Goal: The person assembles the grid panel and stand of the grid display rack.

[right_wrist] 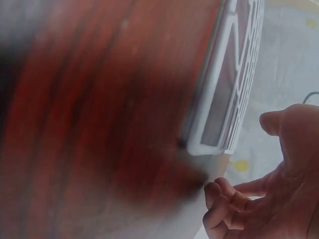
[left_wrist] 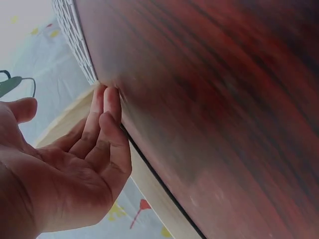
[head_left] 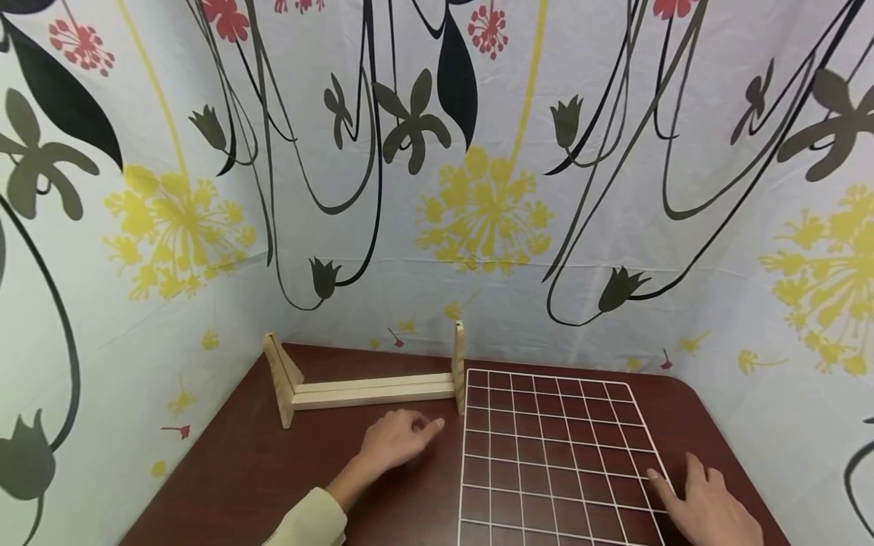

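A white wire grid panel [head_left: 539,455] lies flat on the dark red-brown table. Left of it, toward the back, stands a pale wooden frame [head_left: 375,390] with two upright end pieces joined by a low crossbar. My left hand [head_left: 399,440] is on the table just in front of the crossbar, left of the grid, fingers loosely bent and holding nothing. In the left wrist view its fingertips [left_wrist: 112,102] touch the tabletop. My right hand [head_left: 710,500] is by the grid's right edge, its thumb near the wire. The right wrist view shows that hand [right_wrist: 269,199] relaxed and without anything in it.
The wood-grain table [head_left: 225,470] has a rounded back right corner. A white curtain [head_left: 328,250] with yellow, red and grey plant prints hangs behind it and along both sides, close to the table edges.
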`<state>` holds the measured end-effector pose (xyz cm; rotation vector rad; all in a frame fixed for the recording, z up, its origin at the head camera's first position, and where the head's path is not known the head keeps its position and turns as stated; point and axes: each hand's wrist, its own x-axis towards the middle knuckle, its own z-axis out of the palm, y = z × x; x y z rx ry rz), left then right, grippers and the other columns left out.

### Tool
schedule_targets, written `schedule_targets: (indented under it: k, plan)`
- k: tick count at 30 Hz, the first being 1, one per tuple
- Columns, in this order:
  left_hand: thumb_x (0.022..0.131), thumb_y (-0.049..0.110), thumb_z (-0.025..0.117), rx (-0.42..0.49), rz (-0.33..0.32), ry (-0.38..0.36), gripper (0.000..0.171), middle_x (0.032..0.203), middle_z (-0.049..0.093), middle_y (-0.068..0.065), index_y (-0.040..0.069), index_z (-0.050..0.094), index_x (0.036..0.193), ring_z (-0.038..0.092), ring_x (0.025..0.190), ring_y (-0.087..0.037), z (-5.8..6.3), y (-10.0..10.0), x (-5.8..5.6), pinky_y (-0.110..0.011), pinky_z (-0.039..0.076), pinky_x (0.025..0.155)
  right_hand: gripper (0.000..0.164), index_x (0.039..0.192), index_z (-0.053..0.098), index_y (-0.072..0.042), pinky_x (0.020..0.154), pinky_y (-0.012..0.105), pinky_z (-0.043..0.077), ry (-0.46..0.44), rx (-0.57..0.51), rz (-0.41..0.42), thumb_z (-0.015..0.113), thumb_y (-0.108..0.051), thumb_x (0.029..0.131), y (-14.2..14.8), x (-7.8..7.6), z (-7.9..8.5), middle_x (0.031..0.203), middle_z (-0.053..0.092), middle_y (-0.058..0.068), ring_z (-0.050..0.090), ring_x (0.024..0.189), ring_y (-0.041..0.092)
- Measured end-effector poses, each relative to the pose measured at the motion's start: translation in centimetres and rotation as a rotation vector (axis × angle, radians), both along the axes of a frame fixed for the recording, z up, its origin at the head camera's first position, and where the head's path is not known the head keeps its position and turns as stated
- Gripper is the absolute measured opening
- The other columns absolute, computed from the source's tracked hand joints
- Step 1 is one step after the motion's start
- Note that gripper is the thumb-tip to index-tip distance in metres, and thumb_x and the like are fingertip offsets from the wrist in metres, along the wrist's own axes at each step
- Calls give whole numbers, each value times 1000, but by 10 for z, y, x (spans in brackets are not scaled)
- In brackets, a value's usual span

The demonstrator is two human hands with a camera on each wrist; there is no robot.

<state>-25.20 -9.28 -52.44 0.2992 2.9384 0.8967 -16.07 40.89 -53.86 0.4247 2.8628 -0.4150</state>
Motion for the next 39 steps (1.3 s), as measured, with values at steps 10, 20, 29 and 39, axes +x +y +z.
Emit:
schedule_targets:
  k: [10,20,29,39]
  plan:
    - [100,57,65,102,-52,-125,48,63,71,8,12,80,102,68,54,-14,3,22,1,-34,49,53,95,131,44,16,70,57,54,-10,-15,14,54,-72,98,5,-7,-3,113,60,38,68,88,45]
    - [96,47,75,55,-62,-137,41,55,69,6,18,78,67,61,40,-15,2,41,-7,-33,50,43,45,101,50,1,60,41,44,-36,-66,81,65,-41,99,0,-13,4,78,57,10,55,69,26]
    - [92,43,81,-40,-94,-192,43,51,67,4,15,71,61,64,44,-16,6,59,-22,-32,53,43,28,96,51,-4,53,34,49,-25,-184,206,68,-27,98,12,-27,9,75,57,5,55,64,19]
    - [88,37,87,-188,-125,-172,40,49,65,1,16,65,61,62,39,-17,11,73,-19,-32,51,40,18,97,56,-7,49,33,54,9,-331,210,69,-19,92,25,-30,4,84,55,1,53,64,16]
